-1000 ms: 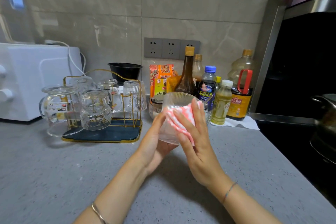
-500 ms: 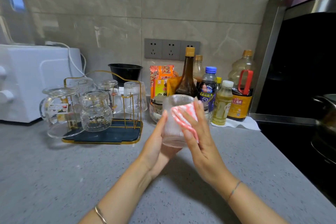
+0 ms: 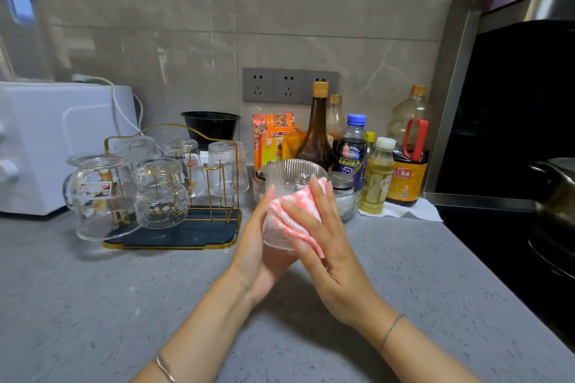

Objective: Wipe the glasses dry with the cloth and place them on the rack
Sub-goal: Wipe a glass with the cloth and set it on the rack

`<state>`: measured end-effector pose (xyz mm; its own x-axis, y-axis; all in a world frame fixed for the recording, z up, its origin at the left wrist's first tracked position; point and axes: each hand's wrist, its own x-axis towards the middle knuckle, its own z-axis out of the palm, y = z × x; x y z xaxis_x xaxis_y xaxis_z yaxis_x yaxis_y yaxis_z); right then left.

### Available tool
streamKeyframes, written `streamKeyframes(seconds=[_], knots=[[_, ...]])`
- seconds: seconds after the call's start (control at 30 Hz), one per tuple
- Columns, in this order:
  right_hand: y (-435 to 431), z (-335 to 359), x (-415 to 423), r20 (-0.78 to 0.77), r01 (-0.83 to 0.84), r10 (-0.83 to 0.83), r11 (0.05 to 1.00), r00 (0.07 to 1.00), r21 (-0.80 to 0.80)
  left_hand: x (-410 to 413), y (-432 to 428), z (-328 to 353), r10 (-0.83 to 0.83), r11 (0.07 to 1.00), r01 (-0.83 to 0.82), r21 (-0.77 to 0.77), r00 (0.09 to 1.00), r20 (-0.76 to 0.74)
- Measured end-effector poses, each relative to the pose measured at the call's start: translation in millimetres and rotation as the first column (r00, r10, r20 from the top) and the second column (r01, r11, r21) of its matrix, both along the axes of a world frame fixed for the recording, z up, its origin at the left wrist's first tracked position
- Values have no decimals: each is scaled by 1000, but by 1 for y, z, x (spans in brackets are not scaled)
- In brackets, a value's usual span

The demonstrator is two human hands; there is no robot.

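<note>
A ribbed clear glass is held above the grey counter, its mouth tilted up and away from me. My left hand cups its base and left side. My right hand presses a pink-and-white checked cloth flat against the glass's near wall. To the left stands a gold wire rack on a dark tray. Several glasses hang upside down on it, among them a ribbed glass and a round patterned one.
A white appliance stands at the far left. Bottles, snack packets, a black bowl and a small glass jar line the wall behind my hands. A black stove with a metal pot is on the right.
The cloth and my right hand have slid leftward and downward across the glass's near wall. The glass has turned a little in my left hand.
</note>
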<state>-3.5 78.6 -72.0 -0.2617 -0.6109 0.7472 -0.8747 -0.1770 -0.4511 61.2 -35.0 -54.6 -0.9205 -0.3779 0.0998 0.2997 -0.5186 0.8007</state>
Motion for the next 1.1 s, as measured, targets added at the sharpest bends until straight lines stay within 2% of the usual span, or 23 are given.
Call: streamKeyframes(seconds=[0.13, 0.3, 0.53, 0.63, 0.77, 0.83, 0.97, 1.1], knots=[[1, 3, -5, 111, 59, -49, 994, 993, -95, 0, 7, 1, -51, 999, 51, 6, 999, -2], [5, 17, 0, 295, 80, -37, 987, 955, -136, 4, 18, 3, -100, 994, 102, -44, 995, 27], [15, 24, 33, 225, 83, -36, 976, 974, -202, 14, 28, 19, -94, 995, 91, -31, 992, -85], [26, 12, 57, 112, 42, -22, 982, 994, -182, 25, 30, 27, -185, 983, 186, 4, 981, -57], [37, 11, 80, 59, 85, -76, 982, 995, -168, 42, 38, 34, -265, 964, 266, 15, 962, -65], [40, 15, 87, 38, 98, -93, 981, 995, -168, 50, 43, 34, -254, 965, 260, 42, 961, -109], [46, 31, 95, 84, 102, -85, 971, 993, -218, 73, 60, 37, -106, 992, 101, -72, 992, -74], [52, 57, 93, 149, 134, -100, 962, 984, -237, 90, 72, 32, -112, 991, 107, -81, 992, -57]])
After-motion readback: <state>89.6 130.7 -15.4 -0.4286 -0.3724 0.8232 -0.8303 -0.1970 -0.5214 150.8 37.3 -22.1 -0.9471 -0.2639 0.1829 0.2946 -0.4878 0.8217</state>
